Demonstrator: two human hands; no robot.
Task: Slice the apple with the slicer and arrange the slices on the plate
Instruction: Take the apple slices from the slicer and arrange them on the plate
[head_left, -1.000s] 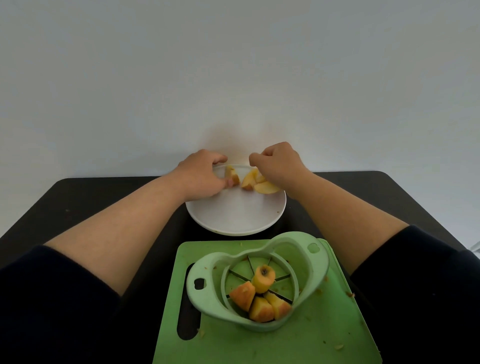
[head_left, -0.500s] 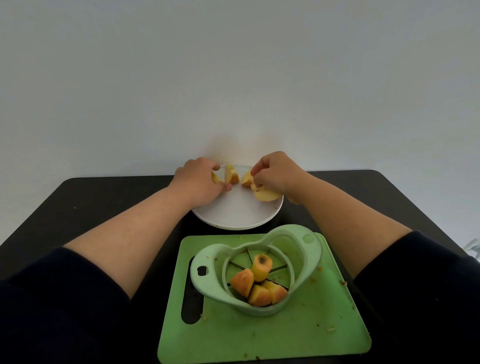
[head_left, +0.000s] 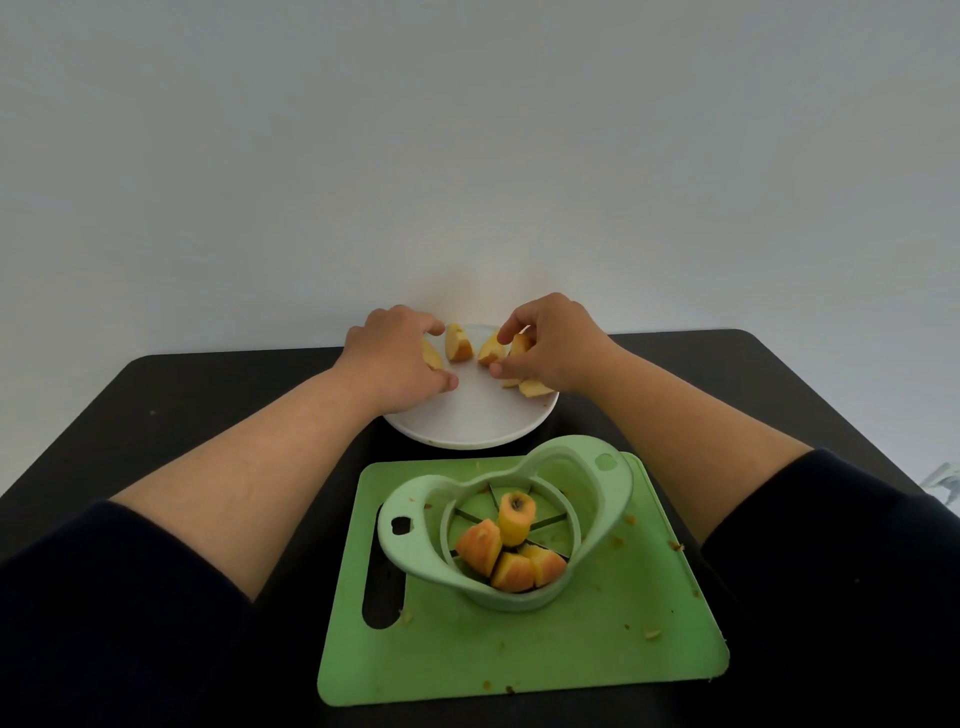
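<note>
A white plate (head_left: 467, 421) sits at the far side of the black table, with several apple slices along its far rim. My left hand (head_left: 395, 358) rests on the plate's left part, fingers curled over a slice (head_left: 432, 356). A free slice (head_left: 459, 344) stands between my hands. My right hand (head_left: 556, 343) pinches a slice (head_left: 492, 349) between thumb and forefinger; more slices (head_left: 535, 387) lie under it. The pale green slicer (head_left: 597, 483) stands on the green cutting board (head_left: 467, 654), with three wedges (head_left: 511, 564) and the core (head_left: 515, 515) still in it.
The black table (head_left: 208, 405) ends at a plain white wall close behind the plate. Small apple crumbs dot the cutting board around the slicer. A pale object (head_left: 943, 480) shows past the table's right edge.
Both hands stayed over the plate's far rim. My right hand's fingers shifted onto a slice near the middle, and my left hand moved slightly left, uncovering the slice between the hands.
</note>
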